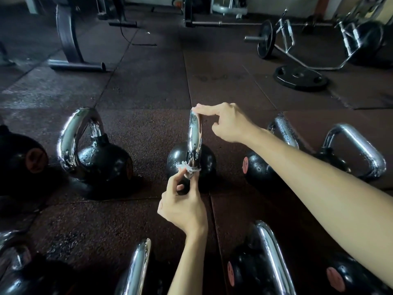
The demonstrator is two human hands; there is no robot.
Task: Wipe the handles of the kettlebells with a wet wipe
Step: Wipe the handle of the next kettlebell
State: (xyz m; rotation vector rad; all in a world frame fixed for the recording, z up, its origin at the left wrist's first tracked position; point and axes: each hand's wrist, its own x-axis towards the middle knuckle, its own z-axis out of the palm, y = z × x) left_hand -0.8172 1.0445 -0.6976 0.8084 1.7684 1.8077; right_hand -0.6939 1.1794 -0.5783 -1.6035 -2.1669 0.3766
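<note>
Wipe pinched by left hand at handle base, right hand touching top

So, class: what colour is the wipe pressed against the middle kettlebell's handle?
White; the wet wipe shows best in the head view.

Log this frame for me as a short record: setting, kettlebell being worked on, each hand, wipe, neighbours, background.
setting: gym floor of dark rubber mats
active item: centre kettlebell, upright, chrome handle
left hand: pinches the wet wipe against the handle's base
right hand: index finger rests on the handle's top
neighbours: left kettlebell, right kettlebell, more in the near row
background: weight plate flat on the floor
</note>
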